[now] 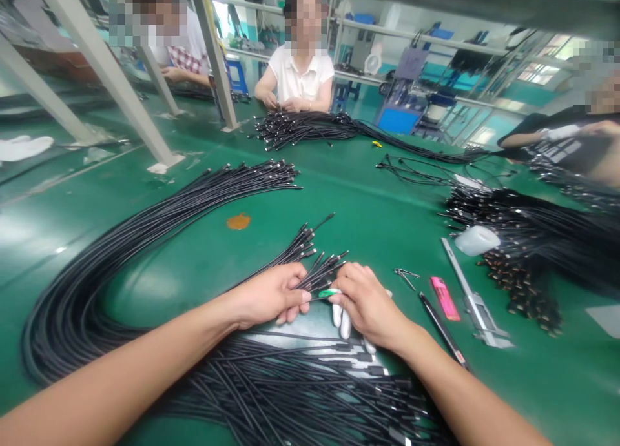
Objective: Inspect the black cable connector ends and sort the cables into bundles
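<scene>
My left hand (278,294) is closed round black cables, thumb and fingers pinched together near their plug ends. A small fan of cable ends (322,272) with metal-tipped connectors spreads just past its fingers. My right hand (363,297) is beside it, fingers curled in a pinch on a small green-and-white piece (329,293) whose kind I cannot make out. A thin dark line runs between this piece and my left thumb. Beneath my right hand lies a white glove (343,322), partly covered. Below both hands, more black cables (271,375) lie with their plugs to the right.
A long curved cable bundle (72,284) sweeps round the left. At right lie a caliper (467,291), a pink piece (444,297), a black pen (442,326), tweezers (407,277) and a cable pile (542,239). Metal posts (116,78) stand left. People sit across the table.
</scene>
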A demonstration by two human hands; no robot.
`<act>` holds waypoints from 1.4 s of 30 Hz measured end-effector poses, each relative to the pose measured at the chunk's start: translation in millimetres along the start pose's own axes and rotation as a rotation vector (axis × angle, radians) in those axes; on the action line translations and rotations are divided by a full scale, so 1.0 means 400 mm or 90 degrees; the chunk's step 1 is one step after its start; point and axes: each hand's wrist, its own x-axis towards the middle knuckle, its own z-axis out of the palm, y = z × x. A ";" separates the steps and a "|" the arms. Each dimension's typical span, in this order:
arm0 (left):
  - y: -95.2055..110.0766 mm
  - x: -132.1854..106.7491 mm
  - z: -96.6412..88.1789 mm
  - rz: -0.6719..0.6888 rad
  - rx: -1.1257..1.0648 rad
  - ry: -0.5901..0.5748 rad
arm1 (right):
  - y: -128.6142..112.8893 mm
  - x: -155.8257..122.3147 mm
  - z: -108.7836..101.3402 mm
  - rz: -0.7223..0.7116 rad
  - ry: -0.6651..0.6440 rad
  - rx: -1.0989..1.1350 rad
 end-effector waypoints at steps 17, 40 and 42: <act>-0.004 -0.001 0.001 0.007 -0.010 0.024 | 0.049 -0.002 -0.089 0.111 0.143 0.255; 0.010 -0.011 -0.009 0.029 -0.044 -0.021 | 0.230 -0.057 -0.236 0.276 0.300 -0.169; 0.010 -0.012 -0.010 0.029 -0.046 -0.026 | 0.263 -0.075 -0.249 0.309 0.276 -0.283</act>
